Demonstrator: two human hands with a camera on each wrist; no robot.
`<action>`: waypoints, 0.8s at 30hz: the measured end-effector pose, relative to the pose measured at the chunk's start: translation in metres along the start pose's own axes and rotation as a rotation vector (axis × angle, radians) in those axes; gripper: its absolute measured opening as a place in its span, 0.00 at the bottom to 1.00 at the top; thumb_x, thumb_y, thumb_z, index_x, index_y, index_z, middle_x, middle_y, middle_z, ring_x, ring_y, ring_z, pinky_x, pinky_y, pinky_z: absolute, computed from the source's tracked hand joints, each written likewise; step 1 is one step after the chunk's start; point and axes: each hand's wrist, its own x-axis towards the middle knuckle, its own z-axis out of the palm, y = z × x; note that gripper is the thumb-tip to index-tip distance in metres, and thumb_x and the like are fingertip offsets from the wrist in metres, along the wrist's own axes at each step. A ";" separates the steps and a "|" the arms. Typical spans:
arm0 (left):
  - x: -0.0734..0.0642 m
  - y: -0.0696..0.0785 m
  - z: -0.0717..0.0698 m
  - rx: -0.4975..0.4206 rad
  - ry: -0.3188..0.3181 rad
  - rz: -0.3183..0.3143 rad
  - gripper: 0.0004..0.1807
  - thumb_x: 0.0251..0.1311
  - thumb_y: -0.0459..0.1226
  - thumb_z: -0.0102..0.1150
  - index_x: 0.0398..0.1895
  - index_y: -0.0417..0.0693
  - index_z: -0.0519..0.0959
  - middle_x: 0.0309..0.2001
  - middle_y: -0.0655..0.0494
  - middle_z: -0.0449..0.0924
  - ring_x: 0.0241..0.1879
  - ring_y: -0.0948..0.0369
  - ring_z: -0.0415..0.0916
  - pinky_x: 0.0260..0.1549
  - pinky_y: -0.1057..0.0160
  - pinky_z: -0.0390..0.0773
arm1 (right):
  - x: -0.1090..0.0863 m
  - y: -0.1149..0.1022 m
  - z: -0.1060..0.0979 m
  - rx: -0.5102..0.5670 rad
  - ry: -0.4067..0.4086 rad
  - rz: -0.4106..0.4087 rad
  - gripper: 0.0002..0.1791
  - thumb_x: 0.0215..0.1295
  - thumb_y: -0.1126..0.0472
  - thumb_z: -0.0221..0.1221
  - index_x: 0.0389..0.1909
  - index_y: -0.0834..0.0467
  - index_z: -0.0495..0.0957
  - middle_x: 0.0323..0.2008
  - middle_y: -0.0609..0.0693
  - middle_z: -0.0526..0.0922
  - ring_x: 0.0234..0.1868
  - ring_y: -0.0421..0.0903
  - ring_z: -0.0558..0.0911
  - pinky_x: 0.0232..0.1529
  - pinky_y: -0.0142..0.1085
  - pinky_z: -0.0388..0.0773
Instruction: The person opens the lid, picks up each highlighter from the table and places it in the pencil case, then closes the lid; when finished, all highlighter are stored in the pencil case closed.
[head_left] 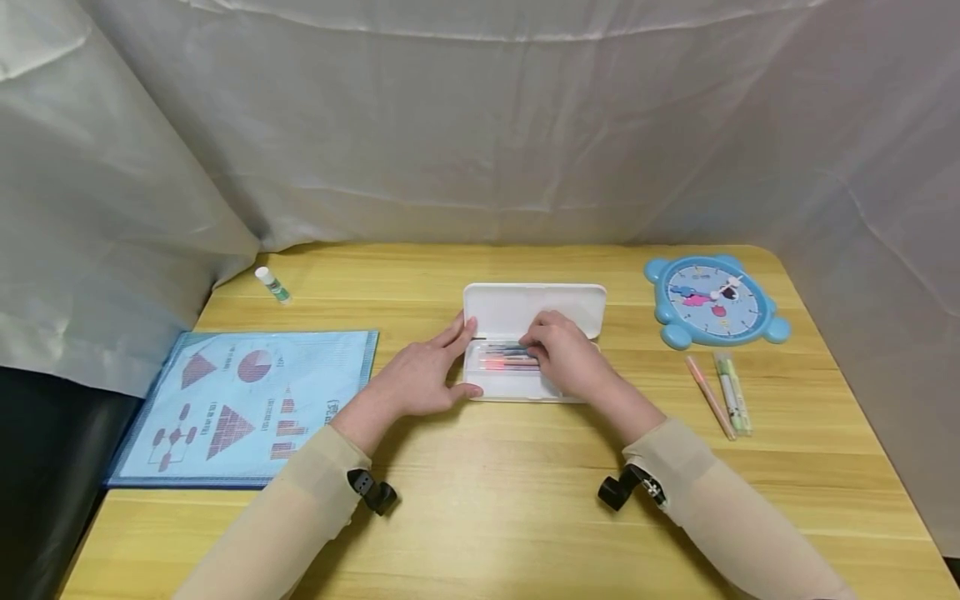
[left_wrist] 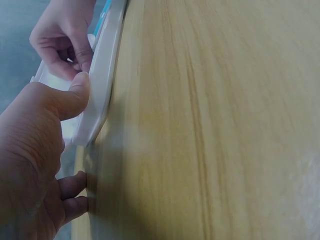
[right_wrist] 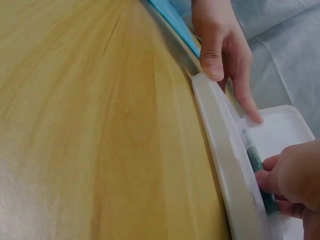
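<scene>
In one case [head_left: 506,385], right-hand fingers [right_wrist: 270,181] round one pen [right_wrist: 255,159]

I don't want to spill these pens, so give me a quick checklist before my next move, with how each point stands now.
1. Lid of the pencil case open: ok, on its far side.
2. Left grip on the case: ok, touching its left end.
3. Right grip on the dark green pen: ok, pinching it.
4. Every pen inside the case countable: cannot tell, the right grip hides part of it.
5. All pens in the case: not ok, the orange pen and two greenish markers lie on the table.
</scene>
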 end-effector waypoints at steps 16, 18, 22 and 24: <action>0.000 0.000 -0.001 0.010 0.005 0.005 0.57 0.69 0.66 0.59 0.87 0.51 0.40 0.86 0.53 0.37 0.40 0.48 0.85 0.51 0.48 0.82 | -0.005 -0.003 0.001 -0.068 -0.024 -0.031 0.13 0.67 0.77 0.63 0.48 0.67 0.90 0.41 0.54 0.82 0.46 0.52 0.80 0.52 0.45 0.82; 0.000 0.000 0.000 0.013 0.005 0.003 0.58 0.68 0.66 0.58 0.87 0.51 0.40 0.86 0.53 0.37 0.39 0.49 0.84 0.51 0.48 0.82 | -0.005 -0.004 0.002 -0.085 -0.016 -0.033 0.15 0.66 0.79 0.62 0.48 0.66 0.90 0.42 0.55 0.81 0.47 0.53 0.80 0.53 0.45 0.81; 0.000 0.000 0.001 0.017 0.004 0.005 0.58 0.69 0.67 0.58 0.87 0.50 0.40 0.86 0.51 0.38 0.38 0.50 0.84 0.51 0.48 0.82 | -0.005 -0.004 0.005 -0.095 0.020 -0.023 0.18 0.62 0.81 0.60 0.47 0.66 0.91 0.42 0.55 0.80 0.47 0.53 0.78 0.53 0.45 0.81; 0.000 0.000 0.001 0.018 0.003 0.003 0.58 0.69 0.67 0.57 0.87 0.50 0.39 0.86 0.52 0.38 0.39 0.50 0.84 0.51 0.49 0.82 | -0.006 -0.003 0.007 -0.080 0.044 -0.019 0.17 0.63 0.81 0.60 0.46 0.66 0.91 0.41 0.55 0.81 0.47 0.53 0.78 0.53 0.45 0.81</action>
